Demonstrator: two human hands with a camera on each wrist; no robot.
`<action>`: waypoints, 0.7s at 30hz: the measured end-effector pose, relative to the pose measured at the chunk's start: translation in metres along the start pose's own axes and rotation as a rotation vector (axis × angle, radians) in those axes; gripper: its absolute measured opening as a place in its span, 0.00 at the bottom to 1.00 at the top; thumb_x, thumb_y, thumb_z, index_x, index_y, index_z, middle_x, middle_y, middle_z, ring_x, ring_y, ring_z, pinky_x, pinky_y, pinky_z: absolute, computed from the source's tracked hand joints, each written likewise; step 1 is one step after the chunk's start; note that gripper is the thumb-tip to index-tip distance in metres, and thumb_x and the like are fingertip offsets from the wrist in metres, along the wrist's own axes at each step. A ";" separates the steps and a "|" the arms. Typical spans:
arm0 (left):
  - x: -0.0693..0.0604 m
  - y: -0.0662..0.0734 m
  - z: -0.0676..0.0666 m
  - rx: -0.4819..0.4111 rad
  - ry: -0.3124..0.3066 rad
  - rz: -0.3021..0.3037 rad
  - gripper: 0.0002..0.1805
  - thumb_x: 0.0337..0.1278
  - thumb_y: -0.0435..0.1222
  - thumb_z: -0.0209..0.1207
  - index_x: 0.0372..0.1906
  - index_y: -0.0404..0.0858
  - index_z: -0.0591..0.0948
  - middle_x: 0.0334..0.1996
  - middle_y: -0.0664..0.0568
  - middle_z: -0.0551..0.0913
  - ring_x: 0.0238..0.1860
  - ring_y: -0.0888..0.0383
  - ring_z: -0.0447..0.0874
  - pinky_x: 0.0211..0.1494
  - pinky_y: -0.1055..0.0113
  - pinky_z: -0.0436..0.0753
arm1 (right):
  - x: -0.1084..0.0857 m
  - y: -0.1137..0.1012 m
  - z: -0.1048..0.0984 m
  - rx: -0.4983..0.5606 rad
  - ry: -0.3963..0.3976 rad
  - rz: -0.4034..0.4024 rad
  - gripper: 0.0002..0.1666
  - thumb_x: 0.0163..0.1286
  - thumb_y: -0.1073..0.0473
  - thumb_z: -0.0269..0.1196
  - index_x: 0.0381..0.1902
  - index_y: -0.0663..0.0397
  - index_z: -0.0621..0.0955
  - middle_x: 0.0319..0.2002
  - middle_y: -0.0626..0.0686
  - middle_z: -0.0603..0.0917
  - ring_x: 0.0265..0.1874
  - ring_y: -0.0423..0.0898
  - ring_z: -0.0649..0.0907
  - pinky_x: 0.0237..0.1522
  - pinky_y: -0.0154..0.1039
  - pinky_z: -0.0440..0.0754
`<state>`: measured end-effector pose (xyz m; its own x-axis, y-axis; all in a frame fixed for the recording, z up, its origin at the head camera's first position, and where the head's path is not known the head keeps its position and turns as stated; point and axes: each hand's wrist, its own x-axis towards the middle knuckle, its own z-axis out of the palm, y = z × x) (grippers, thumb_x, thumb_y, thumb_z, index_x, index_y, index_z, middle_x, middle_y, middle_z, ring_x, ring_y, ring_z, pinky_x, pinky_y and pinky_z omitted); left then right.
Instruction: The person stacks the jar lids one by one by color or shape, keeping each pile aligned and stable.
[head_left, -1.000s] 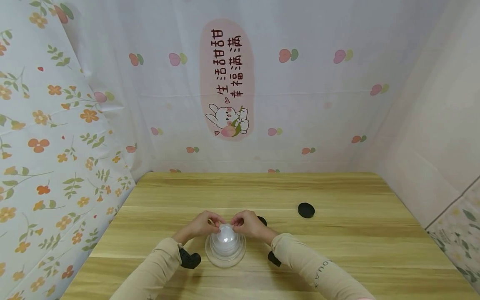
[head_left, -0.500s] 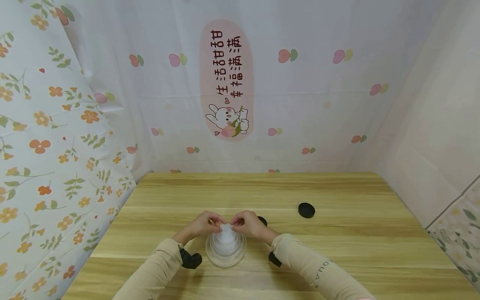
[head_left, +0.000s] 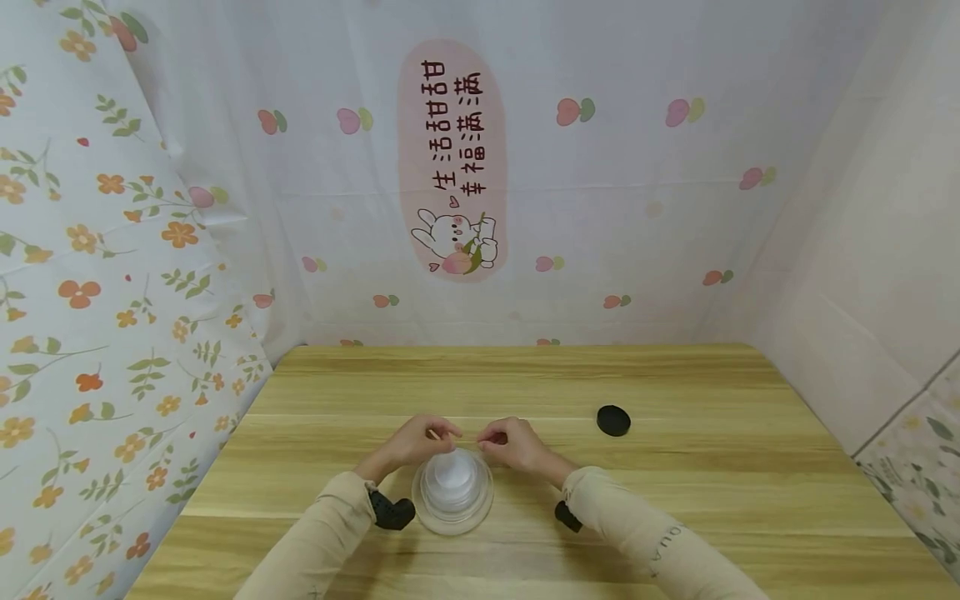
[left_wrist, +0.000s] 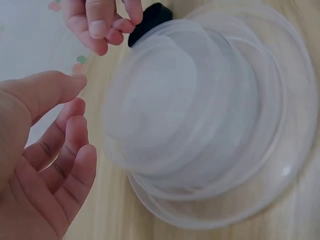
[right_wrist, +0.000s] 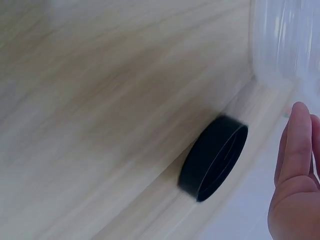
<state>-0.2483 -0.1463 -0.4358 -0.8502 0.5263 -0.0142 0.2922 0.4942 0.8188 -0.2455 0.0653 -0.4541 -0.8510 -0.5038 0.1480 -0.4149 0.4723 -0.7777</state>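
A stepped stack of clear, round plastic pieces (head_left: 453,492) stands on the table, smaller toward its top. Seen close in the left wrist view, its nested translucent tiers (left_wrist: 165,100) are blurred. My left hand (head_left: 418,440) is at the far left of the stack's top. Its thumb and fingers are loosely bent, with nothing between them. Beyond the top on the right is my right hand (head_left: 516,446), also holding nothing; the right wrist view shows its fingers (right_wrist: 296,150) fairly straight. A gap separates the fingers of the two hands.
A round black lid (head_left: 613,421) lies on the wooden table (head_left: 705,517) at the right. The wrist views show a black lid (left_wrist: 152,22) near the stack. Printed white cloth (head_left: 637,200) hangs behind the table and along its sides.
Both hands have let go of the top of the stack and drawn apart, the right one moving rightward. The black lid behind the right hand is now hidden in the head view.
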 end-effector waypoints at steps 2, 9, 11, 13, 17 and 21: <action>0.003 0.004 0.002 0.003 0.004 -0.001 0.13 0.52 0.28 0.54 0.43 0.31 0.79 0.27 0.52 0.76 0.28 0.59 0.74 0.32 0.67 0.75 | -0.003 0.004 -0.006 0.014 0.002 -0.003 0.08 0.60 0.65 0.58 0.33 0.66 0.81 0.28 0.52 0.81 0.25 0.40 0.77 0.26 0.29 0.75; 0.015 0.020 0.009 -0.033 0.024 0.024 0.13 0.51 0.27 0.54 0.43 0.29 0.79 0.27 0.50 0.77 0.28 0.59 0.74 0.33 0.67 0.75 | -0.015 0.010 -0.034 0.078 0.021 0.052 0.09 0.60 0.65 0.59 0.34 0.68 0.80 0.28 0.54 0.79 0.23 0.48 0.79 0.24 0.35 0.78; 0.023 0.018 0.013 -0.032 0.025 0.040 0.13 0.51 0.28 0.55 0.43 0.29 0.79 0.27 0.51 0.77 0.29 0.59 0.74 0.34 0.68 0.75 | -0.018 0.019 -0.040 0.033 0.048 0.048 0.09 0.60 0.64 0.59 0.34 0.66 0.81 0.28 0.51 0.80 0.24 0.44 0.78 0.25 0.33 0.77; 0.027 0.021 0.015 -0.023 0.022 0.045 0.13 0.51 0.28 0.54 0.43 0.29 0.79 0.27 0.51 0.77 0.29 0.58 0.75 0.34 0.69 0.75 | -0.024 0.023 -0.046 -0.008 0.069 0.039 0.07 0.59 0.64 0.59 0.33 0.64 0.81 0.28 0.50 0.80 0.24 0.42 0.77 0.26 0.32 0.76; 0.035 0.026 0.021 -0.032 0.015 0.065 0.13 0.52 0.28 0.55 0.44 0.29 0.79 0.28 0.49 0.78 0.29 0.57 0.76 0.32 0.68 0.76 | -0.034 0.036 -0.058 -0.051 0.088 0.037 0.06 0.59 0.64 0.59 0.31 0.62 0.81 0.28 0.49 0.80 0.26 0.41 0.77 0.29 0.31 0.75; 0.043 0.032 0.029 -0.061 0.012 0.063 0.13 0.50 0.28 0.55 0.43 0.28 0.78 0.27 0.47 0.78 0.27 0.59 0.76 0.30 0.70 0.75 | -0.044 0.044 -0.069 -0.054 0.104 0.055 0.07 0.60 0.64 0.59 0.32 0.64 0.81 0.28 0.50 0.80 0.27 0.42 0.77 0.29 0.32 0.75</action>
<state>-0.2625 -0.0882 -0.4272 -0.8365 0.5461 0.0450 0.3183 0.4173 0.8512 -0.2482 0.1586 -0.4526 -0.9008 -0.3994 0.1706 -0.3807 0.5372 -0.7526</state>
